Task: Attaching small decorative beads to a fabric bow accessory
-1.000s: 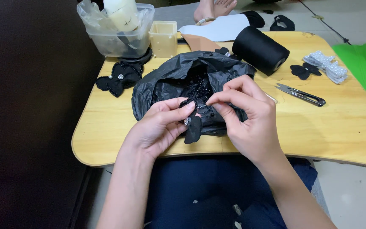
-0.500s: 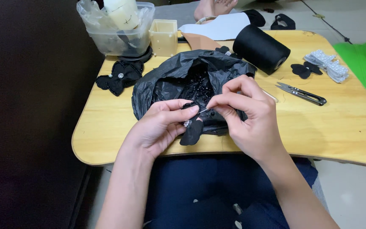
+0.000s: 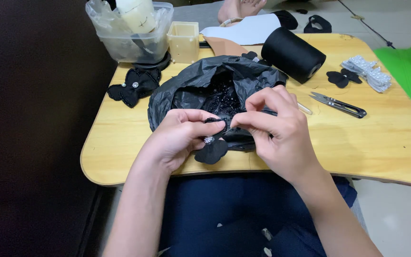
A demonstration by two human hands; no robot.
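A: Where is the black fabric flower piece with a small rhinestone centre point(image 3: 211, 146) held?

B: It is pinched by the left hand point(image 3: 179, 138) and right hand point(image 3: 277, 128), just before the crumpled black plastic bag point(image 3: 205, 85) on the light wooden table point(image 3: 372, 147).

Surface point(image 3: 381, 147): bag point(image 3: 191, 90) centre; container point(image 3: 134, 38) behind-left; spool point(image 3: 293, 54) behind-right; snips point(image 3: 339, 104) right of bag.
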